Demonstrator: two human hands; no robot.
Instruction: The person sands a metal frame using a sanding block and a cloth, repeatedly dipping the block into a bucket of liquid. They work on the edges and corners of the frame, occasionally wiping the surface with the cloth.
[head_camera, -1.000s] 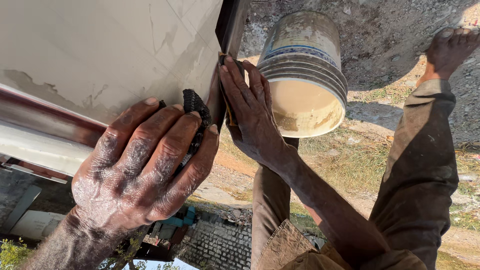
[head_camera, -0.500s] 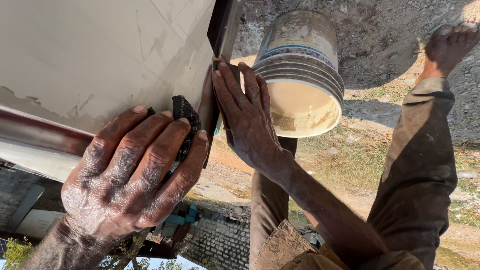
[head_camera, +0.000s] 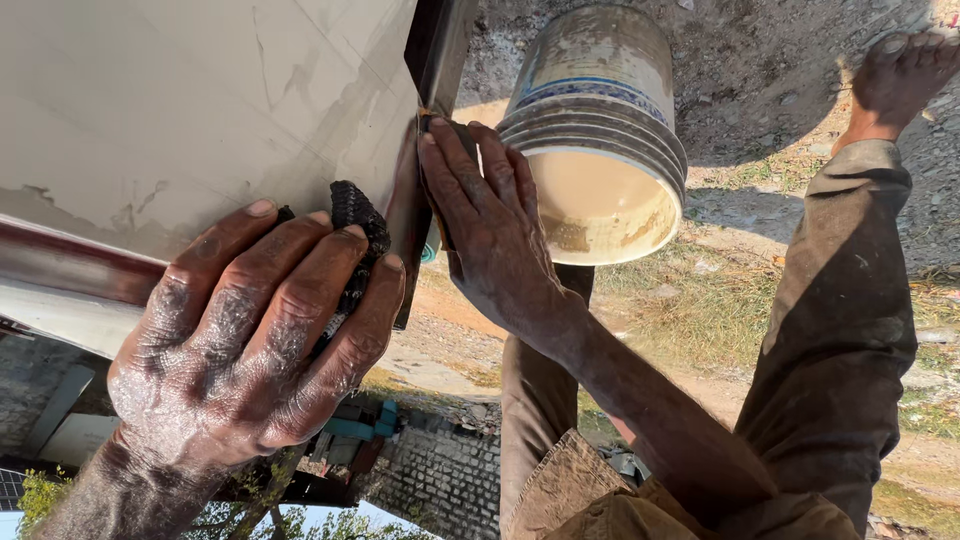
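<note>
In the head view, a dark abrasive pad (head_camera: 355, 235) is pressed by the closed left hand (head_camera: 250, 340) against the pale panel (head_camera: 180, 110); the right hand (head_camera: 490, 225) lies flat, fingers extended, bracing the panel's dark edge (head_camera: 435, 50) beside a bucket (head_camera: 600, 140)

Pale panel (head_camera: 200, 110) and dark edge strip (head_camera: 440, 50) block the left; bucket (head_camera: 600, 130) crowds the right.

Matt, chalky white paint, scratched and flaking, on the panel (head_camera: 200, 100); dark smooth metal along its edge strip (head_camera: 440, 50). Coarse black woven cloth (head_camera: 357, 225) beside that strip. Ribbed plastic bucket (head_camera: 600, 120), dull, cream-smeared inside. Dusty, rough-skinned left hand (head_camera: 250, 350) and right hand (head_camera: 490, 230).
</note>
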